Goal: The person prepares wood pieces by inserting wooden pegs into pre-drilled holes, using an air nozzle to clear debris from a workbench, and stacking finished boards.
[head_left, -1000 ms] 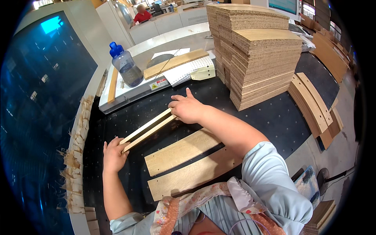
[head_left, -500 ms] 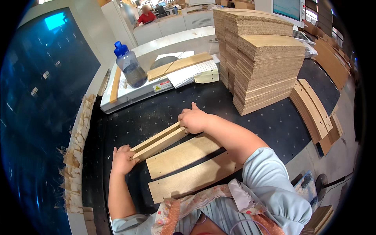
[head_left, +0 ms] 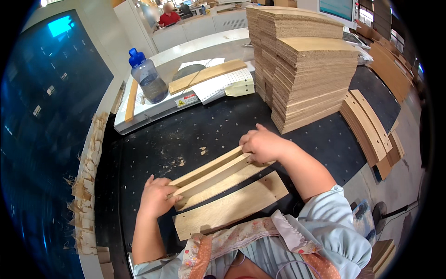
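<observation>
My left hand (head_left: 159, 195) and my right hand (head_left: 265, 145) grip opposite ends of a pair of long, pale wooden boards. The far board (head_left: 206, 166) and the near board (head_left: 214, 174) stand on edge, side by side with a narrow gap between them. Fingers of both hands are curled around the ends. Just below, a flat, slightly curved wooden board (head_left: 220, 186) is partly covered by the pair; whether they touch it I cannot tell. Closer to my body lies another flat curved board (head_left: 232, 204) with small holes near its ends.
A tall stack of curved boards (head_left: 313, 86) stands at the back right of the black worktop (head_left: 204, 125). Drilled boards (head_left: 367, 125) lie at the right edge. A blue-capped bottle (head_left: 149, 80) sits on a white machine ledge (head_left: 153, 114) behind. Wood crumbs (head_left: 181, 162) dot the worktop.
Both hands have carried the upright pair rightward and toward me, so it now covers part of the farther flat board. Wood crumbs have come into sight where the pair was.
</observation>
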Available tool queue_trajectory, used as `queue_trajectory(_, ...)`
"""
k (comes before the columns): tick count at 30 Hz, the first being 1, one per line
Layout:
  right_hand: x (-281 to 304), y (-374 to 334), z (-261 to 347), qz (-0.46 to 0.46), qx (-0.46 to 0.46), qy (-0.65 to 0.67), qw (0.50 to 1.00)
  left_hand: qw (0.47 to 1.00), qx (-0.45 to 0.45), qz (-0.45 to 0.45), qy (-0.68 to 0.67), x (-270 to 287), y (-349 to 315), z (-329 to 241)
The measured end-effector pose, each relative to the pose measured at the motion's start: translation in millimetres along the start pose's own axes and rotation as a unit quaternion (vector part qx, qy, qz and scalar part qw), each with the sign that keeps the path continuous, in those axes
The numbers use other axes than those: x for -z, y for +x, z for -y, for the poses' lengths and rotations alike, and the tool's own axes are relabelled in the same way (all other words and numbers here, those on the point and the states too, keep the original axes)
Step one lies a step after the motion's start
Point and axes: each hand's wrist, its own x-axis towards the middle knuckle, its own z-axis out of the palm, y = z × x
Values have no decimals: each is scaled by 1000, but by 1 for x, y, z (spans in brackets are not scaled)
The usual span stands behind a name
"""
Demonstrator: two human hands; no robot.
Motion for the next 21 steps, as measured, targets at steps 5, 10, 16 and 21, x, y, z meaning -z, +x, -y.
queue_trajectory(5,-6,-9,1,5,-25,-13,1000,998,-43,38,21,-12,16,-11)
queue_trajectory(10,-6,5,9,9,10,-55,998,992,-116,-35,-35,-31,51,-34)
queue_trajectory(16,35,5,28,-384,89,-225,891,988,-43,-141,-55,-8,59,-51)
queue_trajectory(21,83,-18,40,-596,117,-1,794,863,-77,-331,-373,2,73,-35)
